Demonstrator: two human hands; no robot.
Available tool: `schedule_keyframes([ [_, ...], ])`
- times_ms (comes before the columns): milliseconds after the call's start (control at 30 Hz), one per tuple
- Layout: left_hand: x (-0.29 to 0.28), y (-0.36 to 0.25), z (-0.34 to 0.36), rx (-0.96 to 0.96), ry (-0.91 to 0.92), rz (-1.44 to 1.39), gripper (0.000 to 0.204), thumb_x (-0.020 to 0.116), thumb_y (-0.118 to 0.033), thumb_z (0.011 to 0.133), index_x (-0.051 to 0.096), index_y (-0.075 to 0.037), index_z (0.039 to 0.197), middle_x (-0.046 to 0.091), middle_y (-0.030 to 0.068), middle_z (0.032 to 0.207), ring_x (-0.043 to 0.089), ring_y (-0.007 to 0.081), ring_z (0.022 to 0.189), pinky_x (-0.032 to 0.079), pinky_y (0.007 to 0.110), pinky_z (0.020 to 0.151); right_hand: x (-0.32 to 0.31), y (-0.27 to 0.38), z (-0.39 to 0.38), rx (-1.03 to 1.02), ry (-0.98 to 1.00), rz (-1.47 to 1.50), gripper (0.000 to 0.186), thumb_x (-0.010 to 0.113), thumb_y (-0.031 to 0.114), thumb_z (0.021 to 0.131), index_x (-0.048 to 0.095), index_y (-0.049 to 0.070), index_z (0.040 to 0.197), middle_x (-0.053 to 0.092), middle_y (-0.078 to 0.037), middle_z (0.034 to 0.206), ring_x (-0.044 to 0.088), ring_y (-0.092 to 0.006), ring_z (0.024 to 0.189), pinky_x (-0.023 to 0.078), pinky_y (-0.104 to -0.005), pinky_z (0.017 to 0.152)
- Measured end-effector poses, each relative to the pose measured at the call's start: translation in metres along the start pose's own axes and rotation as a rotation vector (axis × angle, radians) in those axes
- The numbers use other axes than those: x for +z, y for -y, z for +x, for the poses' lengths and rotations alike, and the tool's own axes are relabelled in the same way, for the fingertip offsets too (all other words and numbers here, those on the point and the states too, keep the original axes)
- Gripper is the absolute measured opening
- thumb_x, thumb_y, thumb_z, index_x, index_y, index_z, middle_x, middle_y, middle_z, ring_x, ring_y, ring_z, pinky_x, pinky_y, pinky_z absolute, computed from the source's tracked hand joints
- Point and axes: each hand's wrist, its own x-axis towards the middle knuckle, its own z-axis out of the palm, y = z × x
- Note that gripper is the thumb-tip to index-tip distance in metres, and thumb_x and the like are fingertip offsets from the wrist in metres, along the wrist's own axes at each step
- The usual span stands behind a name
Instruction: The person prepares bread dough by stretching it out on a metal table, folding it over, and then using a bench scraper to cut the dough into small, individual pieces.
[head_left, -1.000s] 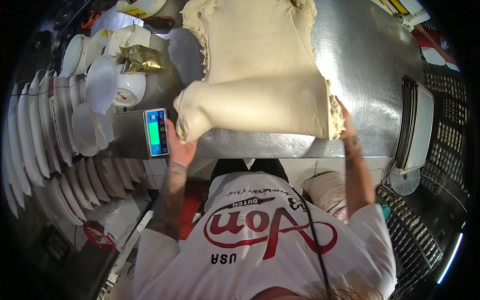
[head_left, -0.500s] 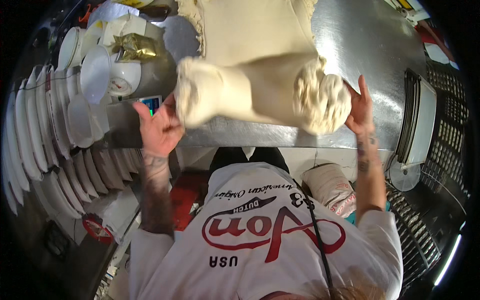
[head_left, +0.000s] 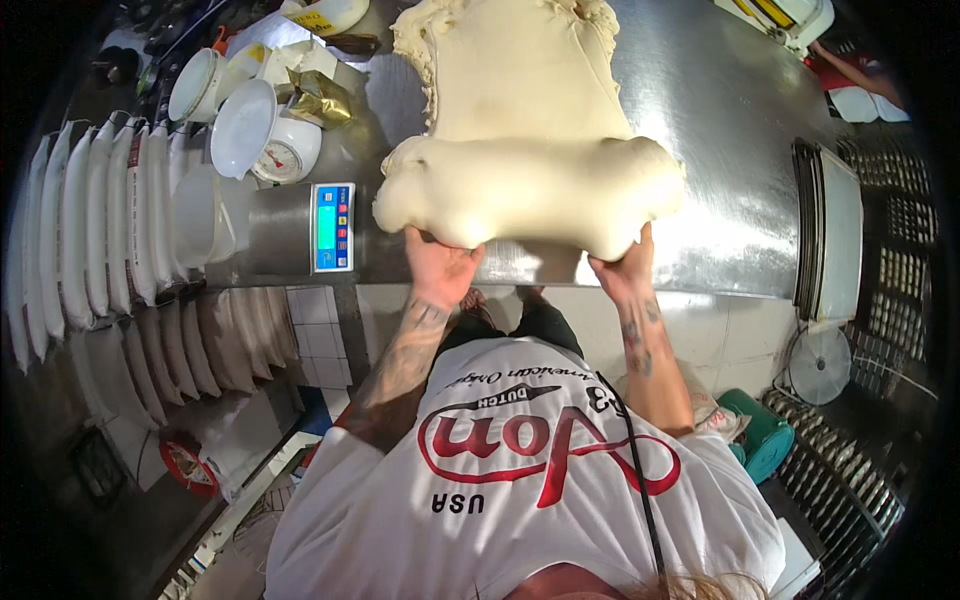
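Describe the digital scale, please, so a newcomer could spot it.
On the steel table, find the large pale dough. Left of its rolled near end, by the table's front edge, sits the digital scale. Its lit screen and flat shape set it apart from the white dial scale beyond it.

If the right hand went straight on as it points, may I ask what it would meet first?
The right hand would first meet the thick, smooth, cream-coloured roll of dough, which it appears to touch, though depth is hard to judge.

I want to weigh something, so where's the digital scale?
In the head view, the digital scale is on the table, left of the dough and right of the plastic tub.
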Motion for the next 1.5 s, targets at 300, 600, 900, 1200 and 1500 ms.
schedule_keyframes([
  [300, -0.05, 0.032, -0.026, 0.195, -0.219, 0.526, 0.059, 0.075, -0.033, 0.097, 0.05, -0.009, 0.145, 0.055, 0.005, 0.146, 0.05, 0.0212, 0.136, 0.044, 0.045, 0.115, -0.075, -0.064, -0.006, -0.263, -0.049, -0.267, 0.075, 0.055, 0.073, 0.096, 0.05, 0.018, 0.148, 0.061, -0.004, 0.135, 0.055, -0.0259, 0.127, 0.04, -0.0467, 0.114],
  [600, 0.036, 0.056, 0.007, 0.219, -0.158, 0.209, 0.049, 0.068, -0.03, 0.102, 0.052, -0.012, 0.145, 0.058, 0.0017, 0.144, 0.054, 0.0188, 0.13, 0.04, 0.039, 0.113, 0.037, -0.038, 0.013, -0.415, 0.159, 0.014, 0.06, 0.056, 0.054, 0.103, 0.049, 0.012, 0.145, 0.058, -0.008, 0.142, 0.059, -0.024, 0.124, 0.049, -0.0421, 0.108],
  [900, -0.069, -0.011, -0.067, 0.334, -0.528, 1.029, 0.077, 0.077, -0.033, 0.096, 0.036, -0.003, 0.154, 0.049, 0.0084, 0.147, 0.048, 0.0231, 0.134, 0.04, 0.044, 0.112, -0.176, 0.002, -0.02, -0.489, -0.348, -0.757, 0.056, 0.061, 0.047, 0.103, 0.052, 0.008, 0.143, 0.057, -0.01, 0.133, 0.058, -0.0214, 0.115, 0.049, -0.0468, 0.103],
  [1200, 0.004, -0.045, 0.003, 0.156, -0.398, 1.354, 0.094, 0.084, -0.034, 0.089, 0.03, 0.001, 0.157, 0.051, 0.0173, 0.15, 0.052, 0.0276, 0.135, 0.043, 0.04, 0.111, -0.096, 0.08, 0.034, -0.518, -0.035, -1.214, 0.075, 0.051, 0.056, 0.105, 0.045, -0.003, 0.151, 0.057, -0.019, 0.146, 0.055, -0.0256, 0.134, 0.044, -0.0359, 0.111],
  [1500, 0.051, -0.076, 0.024, 0.698, -0.613, 2.246, 0.088, 0.084, -0.034, 0.085, 0.04, 0.002, 0.152, 0.051, 0.0284, 0.142, 0.047, 0.0437, 0.136, 0.037, 0.047, 0.116, -0.04, 0.129, 0.042, -0.575, -0.385, -1.898, 0.074, 0.065, 0.056, 0.097, 0.058, -0.004, 0.139, 0.064, -0.023, 0.13, 0.065, -0.0284, 0.113, 0.052, -0.0412, 0.093],
])
